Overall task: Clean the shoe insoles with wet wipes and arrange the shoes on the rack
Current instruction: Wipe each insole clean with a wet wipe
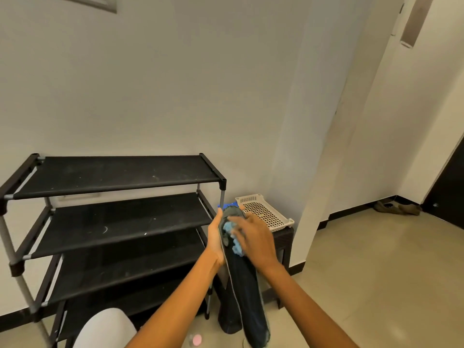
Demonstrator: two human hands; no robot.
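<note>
A: Insole (244,285) noted: long, dark, held upright in mid-air just right of the rack (113,177), toe end up. A crumpled blue wet wipe (234,241) is pressed against its upper part.

B: Grip state?

A: Insole clasped along its left edge by the left hand (216,239), fingers wrapped behind. Wipe pinched under the curled fingers of the right hand (253,241).

B: Handling?

A: Judged light, thin and flexible; likely to bend if held at one end only. Best supported mid-length from behind, as a backing for the wipe. Wet surface may turn slippery.

B: Surroundings?

A: Rack shelves seen without shoes. White perforated basket (266,212) on a dark stool (285,243), far right of the hands. Shoes (398,208) against the far wall, right.
</note>
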